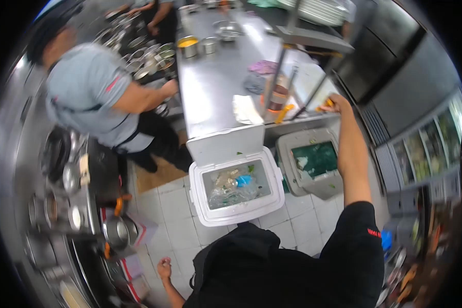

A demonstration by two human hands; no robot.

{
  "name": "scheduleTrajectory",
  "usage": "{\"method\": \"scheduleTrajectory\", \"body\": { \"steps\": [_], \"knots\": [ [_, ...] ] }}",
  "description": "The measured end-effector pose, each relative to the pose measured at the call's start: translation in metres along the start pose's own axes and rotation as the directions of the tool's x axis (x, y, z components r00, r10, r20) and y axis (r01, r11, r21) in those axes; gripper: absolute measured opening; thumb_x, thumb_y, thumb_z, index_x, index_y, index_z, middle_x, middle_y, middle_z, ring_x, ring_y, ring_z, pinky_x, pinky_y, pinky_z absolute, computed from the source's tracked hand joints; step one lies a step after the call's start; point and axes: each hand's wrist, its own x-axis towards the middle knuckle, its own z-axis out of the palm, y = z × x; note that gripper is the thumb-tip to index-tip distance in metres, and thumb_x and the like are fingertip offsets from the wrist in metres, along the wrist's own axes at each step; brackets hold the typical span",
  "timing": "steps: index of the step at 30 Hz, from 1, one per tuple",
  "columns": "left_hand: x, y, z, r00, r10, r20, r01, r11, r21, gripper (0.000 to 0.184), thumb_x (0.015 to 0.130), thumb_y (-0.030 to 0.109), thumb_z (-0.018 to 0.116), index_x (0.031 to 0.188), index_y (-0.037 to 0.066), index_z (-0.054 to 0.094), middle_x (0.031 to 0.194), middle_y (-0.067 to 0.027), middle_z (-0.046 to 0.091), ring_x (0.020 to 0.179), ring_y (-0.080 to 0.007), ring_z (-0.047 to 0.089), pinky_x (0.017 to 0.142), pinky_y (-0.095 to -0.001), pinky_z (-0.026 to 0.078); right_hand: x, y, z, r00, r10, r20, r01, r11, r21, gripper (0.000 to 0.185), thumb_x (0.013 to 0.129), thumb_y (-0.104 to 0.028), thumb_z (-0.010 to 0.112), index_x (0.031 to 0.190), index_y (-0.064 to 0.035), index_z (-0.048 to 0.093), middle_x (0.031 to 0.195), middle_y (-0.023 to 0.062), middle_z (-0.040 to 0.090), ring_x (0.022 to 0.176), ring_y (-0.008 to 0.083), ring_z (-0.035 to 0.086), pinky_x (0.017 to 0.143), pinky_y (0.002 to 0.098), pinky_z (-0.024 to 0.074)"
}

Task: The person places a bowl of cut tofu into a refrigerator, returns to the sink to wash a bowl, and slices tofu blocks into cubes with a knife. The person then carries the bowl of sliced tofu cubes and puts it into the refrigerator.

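My right hand [334, 103] reaches out over the near right edge of the steel counter, its fingers closed around a small yellow-orange object [325, 106] that is too blurred to name. Just beyond that hand is a white cutting board [309, 82]. A yellow handle [284, 113] and a bottle with brownish-orange contents [277, 96] are to its left. Low at my left side hangs my left hand [164, 267], loosely curled, fingers slightly apart, with nothing visible in it.
A white lidded bin [237, 215] with plastic waste stands before me, lid raised. Right of it is a grey bin [292, 177] with a green inside. A co-worker [90, 84] stands left of the counter [210, 87]. Metal posts [313, 92] rise near my right arm.
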Motion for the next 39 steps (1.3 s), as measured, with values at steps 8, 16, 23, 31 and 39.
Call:
{"method": "scheduleTrajectory", "body": {
  "steps": [8,16,23,31,39],
  "knots": [
    [-0.138,0.02,-0.028,0.816,-0.008,-0.578,0.139,0.973,0.182,0.035,0.082,0.033,0.07,0.104,0.006,0.068,0.105,-0.0186,0.066,0.106,-0.0368,0.057,0.094,-0.0434,0.046,-0.072,0.137,0.124,0.669,-0.743,0.009,0.719,0.644,-0.26,0.025,0.092,-0.016,0.055,0.109,0.0028,0.06,0.087,0.0114,0.064,0.07,0.0203,0.061,0.062,0.0299,0.049],
    [-0.24,-0.007,-0.077,0.188,-0.441,-0.877,0.092,0.897,-0.432,0.023,0.086,0.021,0.069,0.106,0.011,0.067,0.098,-0.0093,0.065,0.078,-0.0173,0.061,0.071,-0.0291,0.051,-0.158,0.367,0.471,0.532,-0.456,0.714,0.571,0.815,0.095,0.033,0.091,-0.015,0.056,0.12,0.0012,0.056,0.104,0.0152,0.065,0.08,0.0229,0.063,0.067,0.0313,0.0517],
    [-0.394,-0.064,-0.164,-0.522,-0.459,-0.719,-0.052,0.858,-0.51,0.014,0.086,0.013,0.069,0.099,0.008,0.068,0.09,-0.006,0.065,0.072,-0.0135,0.061,0.064,-0.0255,0.048,-0.494,0.58,0.727,-0.195,0.21,0.958,0.773,0.634,0.018,0.039,0.083,0.005,0.065,0.121,0.0043,0.055,0.105,0.0124,0.065,0.087,0.0167,0.063,0.076,0.0274,0.0529],
    [-0.475,-0.096,-0.186,-0.614,-0.63,-0.476,-0.222,0.717,-0.661,0.021,0.091,0.017,0.062,0.109,0.006,0.064,0.093,-0.0023,0.067,0.072,-0.0103,0.059,0.064,-0.0246,0.047,-0.807,0.818,0.73,-0.685,0.72,0.114,0.722,0.692,-0.03,0.032,0.086,-0.01,0.068,0.115,0.0012,0.058,0.098,0.0109,0.067,0.09,0.0153,0.065,0.08,0.026,0.0505],
    [-0.374,-0.089,-0.188,-0.255,-0.944,-0.209,-0.702,0.329,-0.631,0.033,0.097,0.028,0.057,0.121,0.006,0.055,0.103,-0.0053,0.064,0.082,-0.0136,0.063,0.07,-0.0258,0.048,-0.977,1.066,0.709,-0.618,0.781,-0.095,0.747,0.62,0.238,0.053,0.083,-0.036,0.074,0.115,0.0022,0.053,0.089,0.0126,0.068,0.076,0.0175,0.067,0.066,0.03,0.0532]
  ]
}}
